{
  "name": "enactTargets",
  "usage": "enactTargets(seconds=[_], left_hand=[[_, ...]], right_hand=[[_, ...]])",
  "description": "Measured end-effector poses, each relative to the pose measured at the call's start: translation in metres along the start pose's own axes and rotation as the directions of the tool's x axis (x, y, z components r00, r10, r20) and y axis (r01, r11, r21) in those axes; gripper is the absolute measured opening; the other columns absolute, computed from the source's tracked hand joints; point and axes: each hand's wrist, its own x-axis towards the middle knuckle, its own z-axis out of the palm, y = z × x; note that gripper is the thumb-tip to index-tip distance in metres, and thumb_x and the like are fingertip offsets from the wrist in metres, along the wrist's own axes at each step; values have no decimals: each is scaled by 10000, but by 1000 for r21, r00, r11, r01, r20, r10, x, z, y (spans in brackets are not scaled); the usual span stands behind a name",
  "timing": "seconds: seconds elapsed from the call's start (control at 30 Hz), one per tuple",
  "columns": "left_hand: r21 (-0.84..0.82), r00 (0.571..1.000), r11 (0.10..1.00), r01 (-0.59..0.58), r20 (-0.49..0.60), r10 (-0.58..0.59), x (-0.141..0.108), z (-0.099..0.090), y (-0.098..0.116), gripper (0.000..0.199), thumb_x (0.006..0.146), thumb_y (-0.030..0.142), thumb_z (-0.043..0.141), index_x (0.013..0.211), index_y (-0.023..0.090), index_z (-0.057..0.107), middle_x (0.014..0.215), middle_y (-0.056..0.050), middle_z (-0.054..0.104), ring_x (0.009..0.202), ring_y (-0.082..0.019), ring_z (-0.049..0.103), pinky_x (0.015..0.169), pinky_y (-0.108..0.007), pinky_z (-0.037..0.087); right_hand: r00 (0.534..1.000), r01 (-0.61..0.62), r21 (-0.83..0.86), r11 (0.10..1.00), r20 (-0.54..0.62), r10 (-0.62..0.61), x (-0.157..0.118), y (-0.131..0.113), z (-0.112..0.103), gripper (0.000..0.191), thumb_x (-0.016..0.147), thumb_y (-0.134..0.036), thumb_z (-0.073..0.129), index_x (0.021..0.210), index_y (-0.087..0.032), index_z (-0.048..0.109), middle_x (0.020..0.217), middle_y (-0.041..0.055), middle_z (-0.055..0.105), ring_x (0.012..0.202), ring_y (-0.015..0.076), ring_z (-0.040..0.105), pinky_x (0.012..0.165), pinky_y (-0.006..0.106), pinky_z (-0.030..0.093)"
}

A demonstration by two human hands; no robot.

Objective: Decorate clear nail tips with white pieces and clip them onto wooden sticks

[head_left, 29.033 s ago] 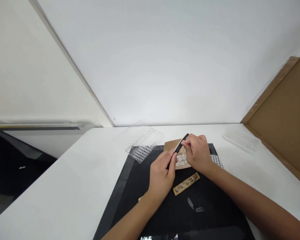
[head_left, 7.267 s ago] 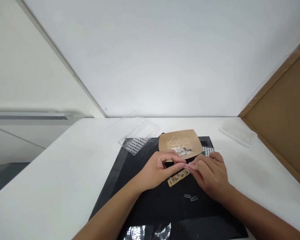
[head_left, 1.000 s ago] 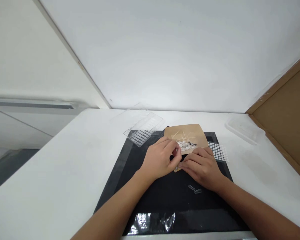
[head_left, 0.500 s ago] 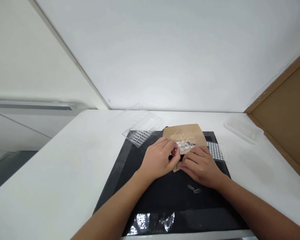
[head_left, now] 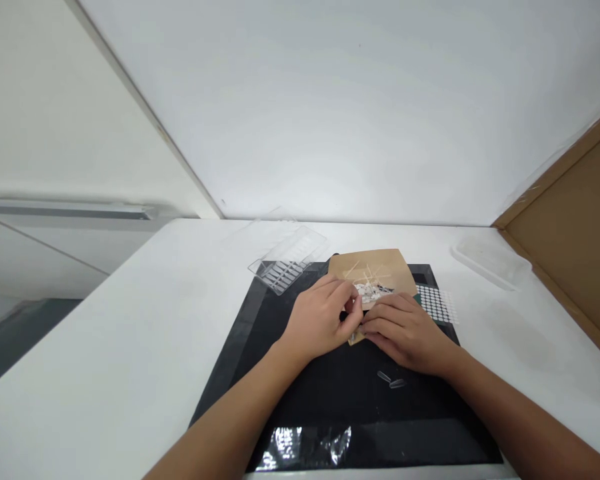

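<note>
Basically, from the head camera, the left hand point(head_left: 323, 317) is bringing thumb and forefinger together and the right hand point(head_left: 404, 332) is curling over a tan strip point(head_left: 355, 339); can't tell what either's actually gripping. The strip's mostly hiding beneath them on the black mat point(head_left: 330, 393), one yellowish end showing something shiny. Two clear, slim pieces point(head_left: 397, 383) are lying nearby.

1 head cam, wide fwd/down view, tbl point(head_left: 130, 340) to wall point(head_left: 330, 120)

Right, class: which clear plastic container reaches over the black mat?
The slotted tray at left: its near end overlaps the black mat, whereas the clear tub at right sits wholly on the white table.
</note>
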Motion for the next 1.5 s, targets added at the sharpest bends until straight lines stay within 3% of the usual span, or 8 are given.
enactTargets(seconds=[0.3,0.6,1.13,1.5], left_hand=[[0,1000,1000,1,4,-1,1,-1,0,102,938,143,599,867,212,574,721,3,638,752,-183,587,692,-313,496],[69,1000,998,-11,9,10,1,-3,1,120,956,166,581,848,215,566,707,-3,641,738,-182,586,654,-315,474],[110,1000,994,-4,2,4,0,-1,-1,127,959,170,593,842,211,563,694,1,621,749,-190,576,648,-311,455],[121,1000,993,9,25,-12,1,-1,0,141,974,185,573,836,214,574,687,-5,610,754,-195,579,658,-318,464]], right_hand=[[998,21,115,993,-69,-13,-2,8,3,134,1008,-230,691,1133,-262,729,1175,6,792,1131,204,680,1018,407,534],[998,8,186,983,-62,3,-1,10,-3,94,992,-263,719,1084,-243,711,1068,31,790,1044,196,721,1004,424,553],[993,1,172,985,-113,19,-1,9,2,23,1008,-243,706,990,-230,706,1010,29,775,982,196,687,939,406,531],[992,-40,71,997,-121,48,-2,8,6,32,992,-273,732,981,-244,726,1028,21,760,1026,197,666,932,378,498]])
